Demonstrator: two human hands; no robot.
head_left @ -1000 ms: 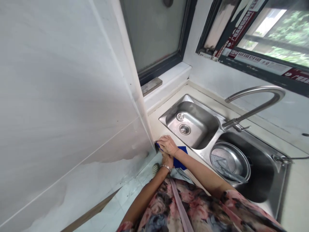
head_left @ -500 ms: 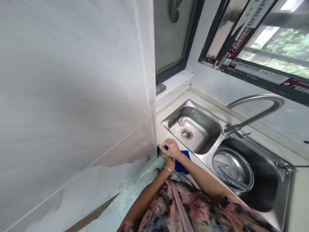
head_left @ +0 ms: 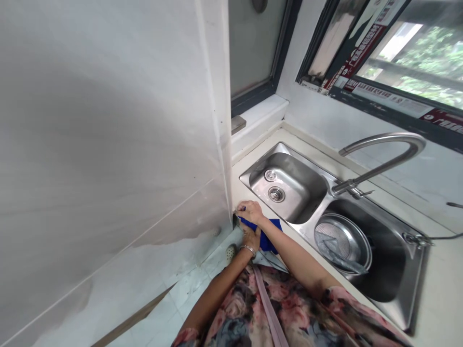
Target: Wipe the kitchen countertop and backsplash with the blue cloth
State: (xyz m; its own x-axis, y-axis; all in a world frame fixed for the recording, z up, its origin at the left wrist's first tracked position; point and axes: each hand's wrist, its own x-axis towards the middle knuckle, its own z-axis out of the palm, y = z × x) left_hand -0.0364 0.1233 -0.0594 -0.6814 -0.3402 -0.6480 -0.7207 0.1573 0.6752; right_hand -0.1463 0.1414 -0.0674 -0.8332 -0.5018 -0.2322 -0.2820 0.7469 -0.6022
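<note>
A blue cloth hangs at the front edge of the counter, next to the wall corner. My right hand is closed on one end of it, fingers bent near the counter's left end. Just below, my left hand, with a bracelet at the wrist, is closed around the cloth's lower part, thumb uppermost. A strip of blue shows between the two hands. What lies under my fingertips at the corner is too small to make out.
A steel double sink is set in the pale counter, with a curved faucet behind. Its right basin holds a metal strainer bowl with a clear plastic bag. A tall pale wall closes off the left.
My hands have drawn slightly apart, and more of the blue cloth shows between them. The view has shifted a little.
</note>
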